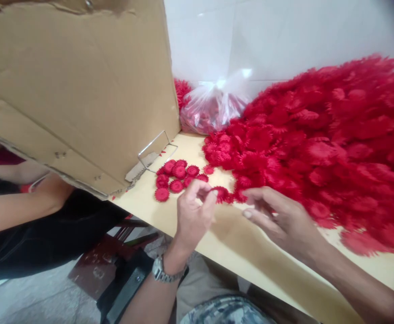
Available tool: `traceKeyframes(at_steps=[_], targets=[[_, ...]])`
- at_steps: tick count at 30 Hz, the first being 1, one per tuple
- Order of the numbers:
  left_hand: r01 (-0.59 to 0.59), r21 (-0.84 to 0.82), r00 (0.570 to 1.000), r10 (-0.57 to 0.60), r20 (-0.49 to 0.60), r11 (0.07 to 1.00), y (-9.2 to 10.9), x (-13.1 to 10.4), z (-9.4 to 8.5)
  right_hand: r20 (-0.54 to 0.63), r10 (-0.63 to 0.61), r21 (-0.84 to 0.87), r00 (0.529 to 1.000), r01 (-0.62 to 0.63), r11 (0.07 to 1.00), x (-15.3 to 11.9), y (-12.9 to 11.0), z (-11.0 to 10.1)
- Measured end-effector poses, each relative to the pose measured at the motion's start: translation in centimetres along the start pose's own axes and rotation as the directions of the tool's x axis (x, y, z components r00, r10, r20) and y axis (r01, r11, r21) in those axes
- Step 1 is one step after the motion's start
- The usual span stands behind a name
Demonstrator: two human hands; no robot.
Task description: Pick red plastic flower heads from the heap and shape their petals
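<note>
Over the front part of the pale yellow table [230, 229], my left hand [197, 209] pinches the edge of a red flower-like piece [221, 194]. My right hand [278, 216] is to the right of that piece, its thumb and fingers apart with nothing seen between them. Its fingertips are close to the edge of a large heap of red fringed pieces [305, 148]. Beyond my left hand, several round red flower discs [176, 173] lie grouped on the table, partly hidden by my fingers.
A big cardboard panel [82, 90] stands at the left, with a bent metal wire [151, 146] at its foot. A clear plastic bag [213, 110] of red pieces rests against the white wall. Another person's arm [24, 202] shows at the far left.
</note>
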State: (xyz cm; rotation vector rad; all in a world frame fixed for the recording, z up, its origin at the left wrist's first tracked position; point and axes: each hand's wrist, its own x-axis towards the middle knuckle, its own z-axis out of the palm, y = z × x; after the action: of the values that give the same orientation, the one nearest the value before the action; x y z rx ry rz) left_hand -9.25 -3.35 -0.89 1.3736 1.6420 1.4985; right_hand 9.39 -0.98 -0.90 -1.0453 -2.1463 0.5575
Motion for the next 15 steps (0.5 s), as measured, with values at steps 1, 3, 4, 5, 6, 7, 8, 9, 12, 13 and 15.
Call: traceKeyframes(at_steps=[1,3,4,5,6,7,8,9,12,13,15], targets=[[0.073,-0.116,0.996,-0.065,0.067,0.991,0.5,-0.9,0.8,0.042,0.059,0.071,0.997,-0.061,0.996,0.0,-0.5,0.1],[0.210,-0.274,0.971,-0.168,0.169,0.938,1.0,-2.4,2.3,0.121,0.143,0.184,0.982,-0.164,0.969,-0.2,-0.9,0.2],[0.263,-0.329,0.957,-0.203,0.206,0.907,1.0,-3.0,2.9,0.147,0.180,0.230,0.973,-0.210,0.950,-0.5,-0.9,0.1],[0.309,-0.373,0.943,-0.233,0.236,0.875,0.9,-3.4,3.4,0.168,0.218,0.275,0.961,-0.258,0.926,-0.9,-0.9,0.0],[0.354,-0.414,0.927,-0.259,0.270,0.838,0.8,-3.7,3.9,0.183,0.254,0.327,0.950,-0.302,0.896,-1.4,-0.8,-0.3],[0.404,-0.451,0.906,-0.282,0.315,0.796,0.6,-3.9,4.3,0.197,0.283,0.389,0.939,-0.339,0.857,-1.8,-0.8,-0.6],[0.458,-0.481,0.880,-0.302,0.367,0.748,0.6,-4.1,4.7,0.216,0.298,0.457,0.930,-0.366,0.811,-2.3,-0.8,-0.9],[0.513,-0.502,0.848,-0.321,0.421,0.696,0.6,-4.2,5.0,0.237,0.301,0.528,0.924,-0.382,0.758,-2.6,-0.8,-1.2],[0.661,-0.507,0.742,-0.376,0.555,0.554,1.1,-4.5,6.0,0.294,0.289,0.700,0.911,-0.411,0.584,-3.5,-0.7,-1.9],[0.685,-0.503,0.721,-0.391,0.572,0.526,1.4,-4.7,6.3,0.312,0.294,0.734,0.903,-0.426,0.529,-3.7,-0.6,-1.9],[0.674,-0.520,0.733,-0.392,0.556,0.525,1.8,-5.3,6.7,0.345,0.323,0.770,0.881,-0.462,0.439,-4.2,-0.1,-2.0]])
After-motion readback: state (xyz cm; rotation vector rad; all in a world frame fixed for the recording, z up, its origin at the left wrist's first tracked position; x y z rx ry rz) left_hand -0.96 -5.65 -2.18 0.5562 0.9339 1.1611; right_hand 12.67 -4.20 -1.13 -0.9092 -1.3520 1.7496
